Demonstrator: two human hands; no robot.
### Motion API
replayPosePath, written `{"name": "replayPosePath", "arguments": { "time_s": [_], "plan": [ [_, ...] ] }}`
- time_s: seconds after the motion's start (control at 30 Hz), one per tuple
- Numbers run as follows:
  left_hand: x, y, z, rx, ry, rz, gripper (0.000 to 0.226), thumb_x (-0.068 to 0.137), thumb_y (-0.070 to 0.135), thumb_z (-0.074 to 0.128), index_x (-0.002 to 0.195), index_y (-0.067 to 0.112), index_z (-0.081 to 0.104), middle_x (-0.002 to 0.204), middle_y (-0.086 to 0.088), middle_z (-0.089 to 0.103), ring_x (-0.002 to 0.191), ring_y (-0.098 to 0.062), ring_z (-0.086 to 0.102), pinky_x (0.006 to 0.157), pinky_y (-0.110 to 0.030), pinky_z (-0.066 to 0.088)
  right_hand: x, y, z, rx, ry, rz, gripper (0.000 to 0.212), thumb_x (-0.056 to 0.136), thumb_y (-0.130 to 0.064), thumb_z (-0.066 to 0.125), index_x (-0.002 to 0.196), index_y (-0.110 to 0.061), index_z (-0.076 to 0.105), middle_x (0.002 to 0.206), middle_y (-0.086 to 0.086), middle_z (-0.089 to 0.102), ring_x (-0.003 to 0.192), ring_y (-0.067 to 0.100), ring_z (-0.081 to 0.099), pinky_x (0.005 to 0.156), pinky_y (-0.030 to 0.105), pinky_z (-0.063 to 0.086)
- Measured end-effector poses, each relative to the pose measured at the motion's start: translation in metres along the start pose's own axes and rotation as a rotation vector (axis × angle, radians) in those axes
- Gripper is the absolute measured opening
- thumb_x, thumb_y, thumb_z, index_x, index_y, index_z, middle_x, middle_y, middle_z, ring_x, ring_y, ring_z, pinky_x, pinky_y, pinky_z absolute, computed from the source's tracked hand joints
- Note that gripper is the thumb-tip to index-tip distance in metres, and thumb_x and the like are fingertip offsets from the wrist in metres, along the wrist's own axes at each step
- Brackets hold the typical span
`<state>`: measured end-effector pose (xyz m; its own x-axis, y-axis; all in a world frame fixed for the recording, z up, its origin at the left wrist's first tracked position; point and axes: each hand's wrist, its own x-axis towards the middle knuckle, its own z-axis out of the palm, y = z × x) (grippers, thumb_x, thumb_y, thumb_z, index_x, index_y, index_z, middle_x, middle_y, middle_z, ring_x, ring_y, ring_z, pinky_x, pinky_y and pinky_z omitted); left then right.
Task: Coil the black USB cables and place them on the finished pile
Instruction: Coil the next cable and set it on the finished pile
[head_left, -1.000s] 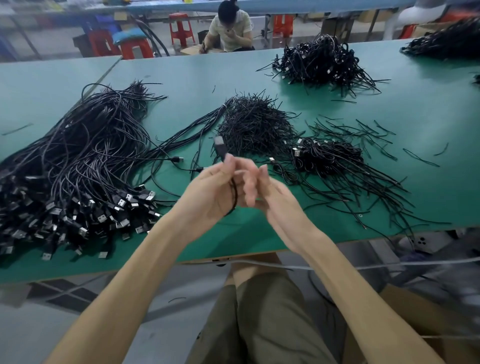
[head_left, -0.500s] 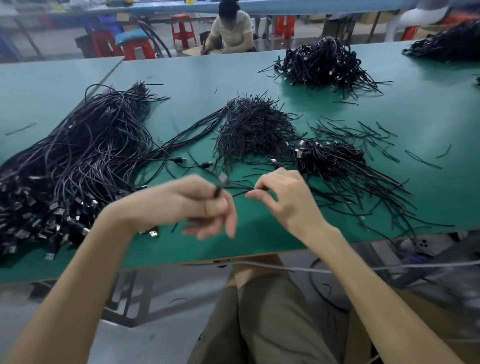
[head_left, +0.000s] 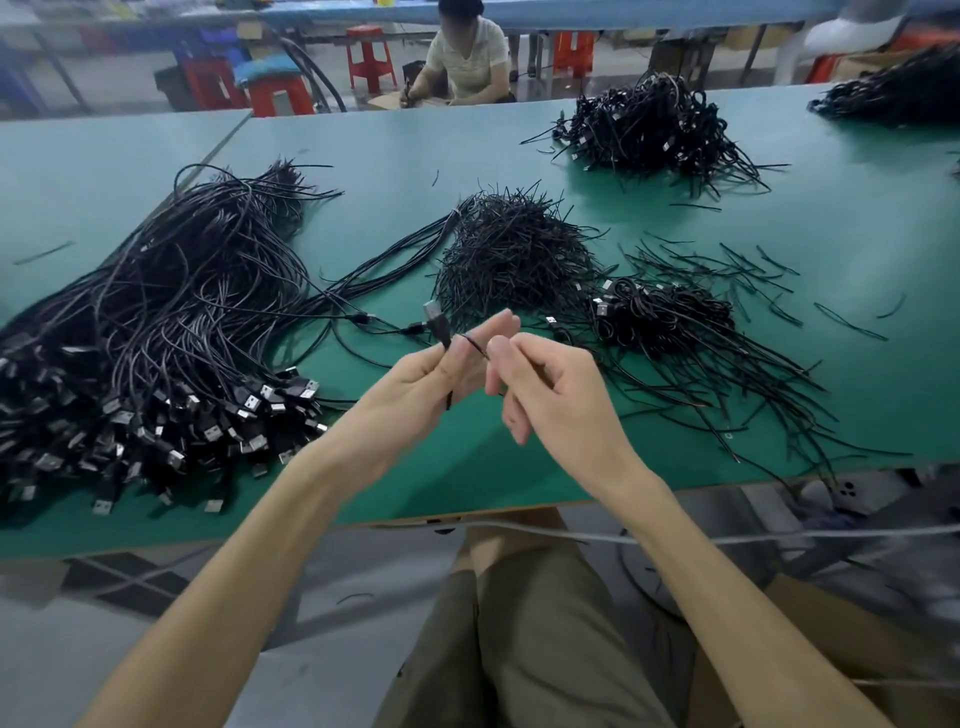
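Left hand (head_left: 415, 384), right hand (head_left: 550, 395) over table (head_left: 467, 467) near edge.
Left grips USB cable (head_left: 439, 322), plug up; right pinches it; bare green between loose heap (head_left: 156, 338), coiled pile (head_left: 665, 317).

Both hands held up close together at mid-frame, sharing one black cable

The left hand (head_left: 426, 384) is turned palm inward, its fingers stretched up and forward and nearly straight, and its thumb clamps the cable (head_left: 441, 327) against them so the plug end stands above the knuckles. The right hand (head_left: 550, 400) shows its back to the camera; its thumb and forefinger pinch the thin strand just beside the left fingertips, and its other fingers curl loosely downward. The two hands almost touch. Both bare forearms rise from the bottom corners and converge, the left forearm (head_left: 270, 545) leaning right and the right forearm (head_left: 691, 561) leaning left, with the wrists roughly level
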<state>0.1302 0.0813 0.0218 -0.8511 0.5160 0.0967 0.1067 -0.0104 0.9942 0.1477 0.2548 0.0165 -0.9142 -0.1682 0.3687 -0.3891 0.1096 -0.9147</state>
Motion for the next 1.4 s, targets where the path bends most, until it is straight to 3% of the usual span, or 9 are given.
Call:
{"name": "replayPosePath", "arguments": {
  "time_s": [0.17, 0.27, 0.43, 0.57, 0.83, 0.97, 1.03, 1.27, 1.4],
  "plan": [
    [0.012, 0.015, 0.002, -0.637, 0.114, 0.064, 0.047, 0.111, 0.033, 0.028, 0.139, 0.004, 0.053, 0.113, 0.004, 0.07, 0.096, -0.01, 0.066, 0.085, -0.022, 0.052, -0.005, 0.018, 0.01, -0.12, -0.175, 0.061, 0.049, 0.106, -0.042, 0.048, 0.07, -0.011, 0.059, 0.051, 0.012, 0.056, 0.047, 0.016, 0.051, 0.057, 0.026, 0.043],
    [0.008, 0.024, -0.006, -0.829, 0.097, 0.0, 0.036, 0.109, 0.032, 0.037, 0.104, 0.013, 0.067, 0.066, 0.011, 0.034, 0.054, -0.007, 0.029, 0.054, -0.021, 0.029, -0.002, 0.031, -0.011, -0.458, -0.226, 0.026, 0.053, 0.103, -0.046, 0.046, 0.069, -0.006, 0.055, 0.06, 0.009, 0.057, 0.055, 0.023, 0.053, 0.064, 0.037, 0.044],
    [-0.005, 0.007, -0.003, 0.389, -0.066, -0.039, 0.035, 0.102, 0.035, 0.049, 0.078, 0.023, 0.073, 0.059, 0.01, 0.037, 0.053, -0.012, 0.033, 0.052, -0.023, 0.031, 0.026, 0.029, -0.043, -0.905, -0.161, -0.173, 0.049, 0.095, -0.05, 0.058, 0.066, -0.011, 0.054, 0.064, -0.004, 0.054, 0.061, 0.024, 0.049, 0.077, 0.038, 0.038],
    [0.002, -0.016, 0.013, 0.817, 0.074, -0.079, 0.027, 0.109, 0.025, 0.044, 0.108, 0.022, 0.071, 0.081, 0.002, 0.068, 0.076, -0.023, 0.062, 0.079, -0.043, 0.053, 0.022, 0.026, -0.042, -0.591, 0.062, -0.109, 0.054, 0.103, -0.043, 0.054, 0.061, -0.01, 0.051, 0.054, -0.003, 0.049, 0.052, 0.016, 0.045, 0.063, 0.031, 0.037],
    [0.019, -0.007, 0.034, -0.677, 0.196, -0.037, 0.055, 0.112, 0.038, 0.02, 0.148, 0.003, 0.042, 0.148, -0.008, 0.056, 0.137, -0.02, 0.053, 0.106, -0.031, 0.05, -0.004, 0.014, 0.006, -0.382, 0.019, -0.183, 0.038, 0.107, -0.022, 0.048, 0.073, -0.005, 0.056, 0.064, -0.008, 0.052, 0.058, 0.009, 0.043, 0.06, 0.027, 0.037],
    [0.018, 0.009, 0.012, -0.989, 0.332, 0.001, 0.042, 0.113, 0.03, 0.028, 0.118, 0.007, 0.063, 0.095, 0.004, 0.071, 0.081, -0.011, 0.07, 0.08, -0.024, 0.052, -0.004, 0.026, 0.0, -0.573, -0.068, -0.164, 0.039, 0.107, -0.028, 0.048, 0.074, -0.007, 0.051, 0.067, -0.007, 0.052, 0.06, 0.016, 0.043, 0.071, 0.036, 0.038],
    [0.014, 0.016, 0.005, -1.049, 0.275, -0.012, 0.04, 0.112, 0.029, 0.034, 0.089, 0.015, 0.063, 0.065, 0.01, 0.041, 0.052, -0.008, 0.037, 0.059, -0.02, 0.035, 0.0, 0.032, -0.014, -0.627, -0.083, -0.127, 0.036, 0.104, -0.03, 0.054, 0.074, -0.012, 0.052, 0.068, -0.012, 0.053, 0.061, 0.011, 0.045, 0.078, 0.041, 0.041],
    [0.004, -0.007, 0.024, 0.384, 0.052, -0.056, 0.041, 0.102, 0.036, 0.044, 0.074, 0.016, 0.066, 0.053, 0.014, 0.047, 0.053, -0.007, 0.04, 0.056, -0.02, 0.035, 0.026, 0.025, -0.04, -0.966, -0.03, -0.18, 0.047, 0.086, -0.056, 0.058, 0.075, -0.011, 0.064, 0.075, 0.0, 0.061, 0.079, 0.025, 0.057, 0.081, 0.031, 0.028],
    [0.009, -0.022, 0.026, 0.574, 0.175, -0.068, 0.032, 0.109, 0.024, 0.044, 0.084, 0.024, 0.064, 0.078, 0.015, 0.066, 0.078, -0.009, 0.059, 0.081, -0.038, 0.048, 0.023, 0.015, -0.019, -0.841, -0.01, -0.166, 0.025, 0.096, -0.028, 0.053, 0.078, -0.011, 0.06, 0.078, -0.003, 0.058, 0.076, 0.021, 0.05, 0.086, 0.04, 0.036]
  ]
}}
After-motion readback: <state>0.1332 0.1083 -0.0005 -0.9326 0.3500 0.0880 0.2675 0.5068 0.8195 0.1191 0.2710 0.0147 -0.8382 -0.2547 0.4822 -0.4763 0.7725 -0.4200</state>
